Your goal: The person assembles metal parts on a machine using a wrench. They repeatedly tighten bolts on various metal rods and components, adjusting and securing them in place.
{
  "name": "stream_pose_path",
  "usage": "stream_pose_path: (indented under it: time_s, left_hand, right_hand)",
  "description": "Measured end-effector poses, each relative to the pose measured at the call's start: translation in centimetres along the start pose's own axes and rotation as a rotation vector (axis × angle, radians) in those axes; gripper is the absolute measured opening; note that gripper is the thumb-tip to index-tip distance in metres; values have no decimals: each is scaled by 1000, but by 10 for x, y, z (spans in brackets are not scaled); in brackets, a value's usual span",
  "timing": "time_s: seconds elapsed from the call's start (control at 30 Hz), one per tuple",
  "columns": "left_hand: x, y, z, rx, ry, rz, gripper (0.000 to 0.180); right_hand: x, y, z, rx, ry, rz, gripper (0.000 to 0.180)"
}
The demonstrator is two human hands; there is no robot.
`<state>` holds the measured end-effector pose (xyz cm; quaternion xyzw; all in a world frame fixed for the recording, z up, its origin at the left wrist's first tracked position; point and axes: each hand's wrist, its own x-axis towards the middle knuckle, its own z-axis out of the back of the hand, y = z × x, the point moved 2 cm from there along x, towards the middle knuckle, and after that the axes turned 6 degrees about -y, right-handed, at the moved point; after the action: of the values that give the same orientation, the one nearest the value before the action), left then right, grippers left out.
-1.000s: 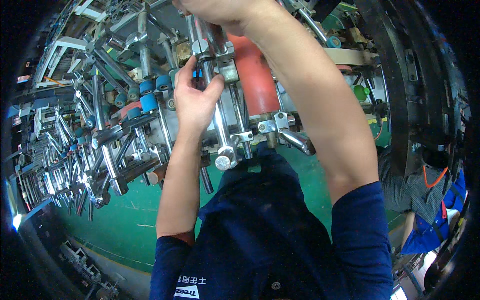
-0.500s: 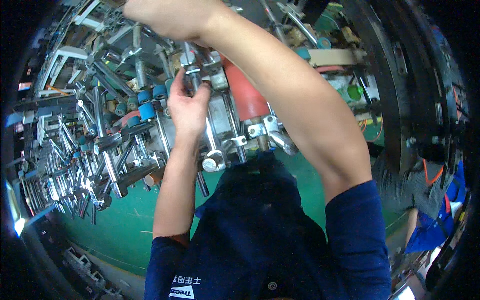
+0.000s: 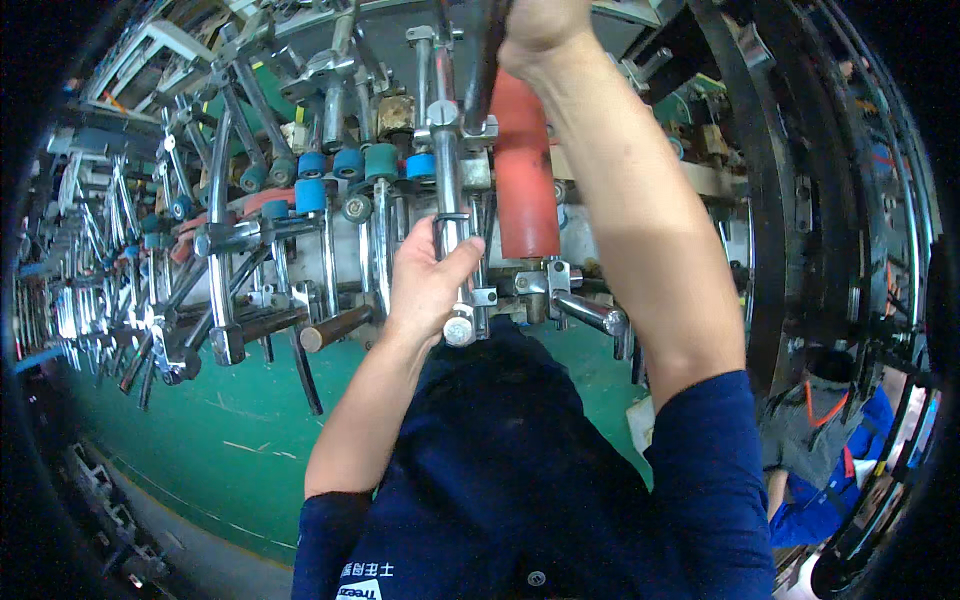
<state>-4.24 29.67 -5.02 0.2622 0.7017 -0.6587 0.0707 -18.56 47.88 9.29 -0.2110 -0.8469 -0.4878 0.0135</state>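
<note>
My left hand point(image 3: 430, 280) is wrapped around a shiny metal arm point(image 3: 450, 180) of a machine, just above its round end cap. Right of it hangs a red-orange roller point(image 3: 525, 170). My right hand point(image 3: 540, 25) is raised at the top of the view, closed on a dark bar point(image 3: 487, 70) that slants down toward the metal arm. My right forearm crosses in front of the roller's right side.
Rows of chrome arms with blue and teal rollers point(image 3: 330, 165) run off to the left. A green floor point(image 3: 240, 420) lies below. A dark curved machine frame point(image 3: 770, 230) stands at the right, with another person in blue point(image 3: 830, 470) beyond it.
My right hand has swung up and to the right, now at the top edge on the dark bar. My left hand stays on the metal arm, slightly lower on it.
</note>
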Motion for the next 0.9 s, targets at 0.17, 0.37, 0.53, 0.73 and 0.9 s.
stream_pose_path:
  time_s: [0.17,0.37,0.53,0.73,0.9]
  left_hand:
    - [-1,14,6,-99,-12,-64,26]
    - [-6,36,23,-148,-47,-240,37]
    - [43,77,14,-193,-215,-281,43]
    - [92,74,-12,-403,-180,106,39]
    - [112,91,-19,-761,-41,380,24]
  right_hand:
    - [-3,15,36,-77,-138,60,45]
    - [-30,36,74,-111,51,-126,62]
    - [-69,20,31,-368,-49,-25,70]
    - [-73,20,-4,-706,-169,13,53]
    - [-68,3,-2,-780,-186,153,36]
